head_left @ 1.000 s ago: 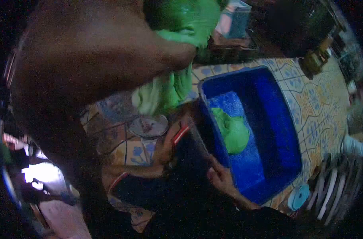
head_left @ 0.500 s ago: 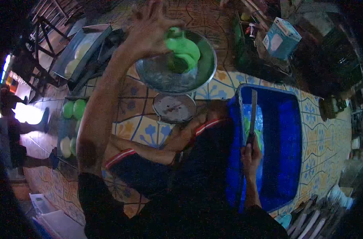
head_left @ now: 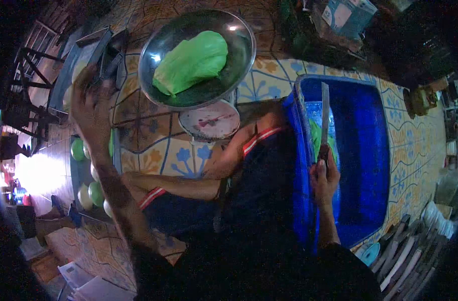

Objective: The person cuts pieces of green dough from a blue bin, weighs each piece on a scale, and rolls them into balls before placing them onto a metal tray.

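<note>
My right hand (head_left: 325, 176), right of centre, is clenched around a knife (head_left: 324, 119), blade pointing up over the blue tub (head_left: 369, 150). My left hand (head_left: 91, 108), at left, is spread open. Green dough (head_left: 191, 61) sits in the bowl (head_left: 239, 65), upper centre.

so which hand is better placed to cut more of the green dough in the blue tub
Right. The right hand already grips the knife over the blue tub, beside the dough there. The left hand is empty, far off to the left.

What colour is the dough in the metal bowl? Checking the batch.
Bright green dough, head view.
</note>
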`<control>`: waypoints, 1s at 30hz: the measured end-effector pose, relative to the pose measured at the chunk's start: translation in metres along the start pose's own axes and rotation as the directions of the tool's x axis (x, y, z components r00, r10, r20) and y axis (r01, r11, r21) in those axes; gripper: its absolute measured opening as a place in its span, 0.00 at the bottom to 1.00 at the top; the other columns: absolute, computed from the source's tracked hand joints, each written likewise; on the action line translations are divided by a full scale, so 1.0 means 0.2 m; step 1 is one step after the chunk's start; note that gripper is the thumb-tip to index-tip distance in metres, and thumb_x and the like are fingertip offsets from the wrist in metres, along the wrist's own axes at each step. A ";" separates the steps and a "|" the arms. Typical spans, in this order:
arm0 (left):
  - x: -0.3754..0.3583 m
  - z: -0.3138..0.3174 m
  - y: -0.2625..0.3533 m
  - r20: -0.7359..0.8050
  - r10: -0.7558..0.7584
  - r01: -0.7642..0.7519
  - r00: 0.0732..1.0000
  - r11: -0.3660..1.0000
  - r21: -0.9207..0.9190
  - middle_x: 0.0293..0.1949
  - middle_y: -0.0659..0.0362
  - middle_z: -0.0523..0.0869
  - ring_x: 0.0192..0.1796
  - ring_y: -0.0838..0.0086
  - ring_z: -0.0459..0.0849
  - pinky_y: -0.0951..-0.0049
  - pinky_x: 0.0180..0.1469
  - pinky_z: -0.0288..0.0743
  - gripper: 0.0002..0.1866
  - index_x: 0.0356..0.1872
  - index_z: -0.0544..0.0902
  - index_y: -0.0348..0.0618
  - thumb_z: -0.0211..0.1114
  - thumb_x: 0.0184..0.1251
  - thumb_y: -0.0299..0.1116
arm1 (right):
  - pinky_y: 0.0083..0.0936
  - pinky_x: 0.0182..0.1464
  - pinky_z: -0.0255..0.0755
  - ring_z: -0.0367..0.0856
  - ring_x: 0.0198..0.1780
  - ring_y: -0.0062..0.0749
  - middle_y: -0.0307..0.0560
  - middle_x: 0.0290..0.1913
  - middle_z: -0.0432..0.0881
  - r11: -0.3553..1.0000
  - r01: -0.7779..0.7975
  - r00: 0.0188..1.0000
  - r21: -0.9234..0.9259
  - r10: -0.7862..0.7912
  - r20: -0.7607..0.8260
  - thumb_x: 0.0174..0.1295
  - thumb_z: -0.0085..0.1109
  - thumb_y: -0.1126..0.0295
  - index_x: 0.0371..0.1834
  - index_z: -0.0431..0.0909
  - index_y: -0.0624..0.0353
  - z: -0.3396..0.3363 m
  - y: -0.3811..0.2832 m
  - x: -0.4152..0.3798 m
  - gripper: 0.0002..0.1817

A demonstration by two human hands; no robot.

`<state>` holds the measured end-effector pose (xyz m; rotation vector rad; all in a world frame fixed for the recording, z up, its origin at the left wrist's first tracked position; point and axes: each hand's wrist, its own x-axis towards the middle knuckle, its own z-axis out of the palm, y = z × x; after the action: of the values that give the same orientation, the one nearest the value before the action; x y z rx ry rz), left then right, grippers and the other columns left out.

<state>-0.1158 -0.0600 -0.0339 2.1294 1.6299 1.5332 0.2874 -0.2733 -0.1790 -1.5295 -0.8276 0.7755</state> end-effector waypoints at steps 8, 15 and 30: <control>-0.56 0.35 0.74 0.331 0.032 0.046 0.943 0.974 -0.224 0.30 0.55 0.81 0.33 0.69 0.80 0.71 0.40 0.72 0.08 0.33 0.78 0.39 0.64 0.55 0.30 | 0.12 0.17 0.56 0.62 0.18 0.10 0.36 0.27 0.73 0.996 -0.035 0.994 0.079 0.042 -0.099 0.62 0.53 0.70 0.63 0.62 0.65 -0.11 0.00 -0.02 0.26; -0.86 1.15 1.16 0.630 0.554 -0.116 0.544 0.793 -0.598 0.35 0.53 0.83 0.37 0.57 0.83 0.59 0.39 0.77 0.10 0.36 0.79 0.41 0.61 0.50 0.28 | 0.16 0.22 0.61 0.64 0.20 0.16 0.36 0.26 0.72 0.998 -0.041 0.961 0.052 0.054 -0.273 0.62 0.48 0.74 0.62 0.64 0.64 -0.52 0.17 -0.03 0.23; -1.00 1.65 1.23 0.874 0.396 -0.238 0.283 0.911 -0.336 0.35 0.46 0.83 0.39 0.52 0.82 0.55 0.42 0.75 0.12 0.36 0.80 0.39 0.64 0.52 0.33 | 0.16 0.19 0.58 0.62 0.18 0.13 0.30 0.21 0.67 0.952 -0.299 0.952 0.057 0.302 -0.052 0.66 0.47 0.68 0.64 0.64 0.56 -0.43 0.43 0.13 0.22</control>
<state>0.3017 -0.1596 -0.1943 2.5159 0.6326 0.1317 0.3808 -0.3021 -0.2555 -1.6485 -0.5321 0.9594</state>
